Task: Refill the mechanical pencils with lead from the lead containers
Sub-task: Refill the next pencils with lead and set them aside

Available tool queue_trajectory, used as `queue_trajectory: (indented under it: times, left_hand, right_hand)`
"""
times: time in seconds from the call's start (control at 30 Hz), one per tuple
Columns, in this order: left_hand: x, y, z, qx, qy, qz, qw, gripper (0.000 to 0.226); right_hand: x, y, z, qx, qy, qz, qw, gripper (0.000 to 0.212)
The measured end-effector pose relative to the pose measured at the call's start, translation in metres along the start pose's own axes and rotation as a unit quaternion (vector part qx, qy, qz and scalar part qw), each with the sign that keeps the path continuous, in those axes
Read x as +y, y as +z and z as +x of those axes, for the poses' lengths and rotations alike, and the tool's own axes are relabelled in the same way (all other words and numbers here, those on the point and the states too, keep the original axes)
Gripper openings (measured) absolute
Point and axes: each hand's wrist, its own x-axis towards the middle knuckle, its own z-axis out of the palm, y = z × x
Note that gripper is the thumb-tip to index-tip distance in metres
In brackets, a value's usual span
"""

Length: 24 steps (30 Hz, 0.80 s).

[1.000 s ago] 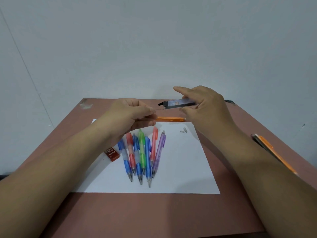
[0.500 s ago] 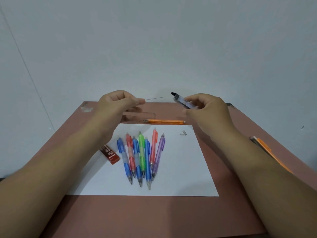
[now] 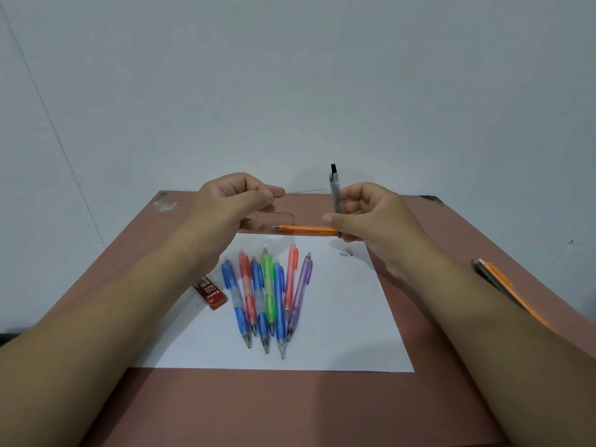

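My left hand point(image 3: 235, 204) pinches a thin lead stick point(image 3: 306, 191) that points right, level above the table. My right hand point(image 3: 371, 217) grips a clear grey lead container point(image 3: 335, 195), now upright with its black cap end on top. The lead's tip ends just left of the container. Below both hands an orange mechanical pencil point(image 3: 303, 230) lies across the far edge of the white paper point(image 3: 354, 317). Several coloured mechanical pencils point(image 3: 271, 295) lie fanned on the paper, tips toward me. A red lead container point(image 3: 211, 291) lies by my left wrist.
Two small white eraser caps point(image 3: 345, 252) lie on the paper near my right hand. More pencils, orange and dark point(image 3: 496, 279), lie at the table's right edge, partly behind my right forearm. The brown table point(image 3: 290, 408) ends at a pale wall.
My left hand let go of the orange pencil, which now lies on the table, and drew a lead out of the container. My right hand swung the container from level to upright.
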Motion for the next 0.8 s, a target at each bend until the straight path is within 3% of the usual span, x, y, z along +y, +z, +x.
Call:
queue_trajectory:
  times: [0.13,0.2,0.47,0.8]
  left_hand:
    - [-0.001,0.000,0.000,0.004,0.002,-0.001,1.000,0.014]
    - [-0.002,0.000,0.001,0.011,0.003,-0.004,1.000,0.013]
    - [-0.004,-0.004,0.003,0.047,0.003,-0.014,0.999,0.013]
    - [-0.003,-0.005,0.005,0.081,-0.017,-0.015,0.996,0.012]
  right_hand:
    - [0.001,0.001,-0.001,-0.002,-0.044,-0.105,0.993,0.073]
    - [0.000,0.001,-0.003,-0.013,-0.058,-0.118,0.991,0.081]
    - [-0.005,0.000,-0.006,-0.015,-0.058,-0.079,0.995,0.082]
    - [-0.016,0.000,-0.015,-0.087,-0.054,-0.048,0.994,0.066]
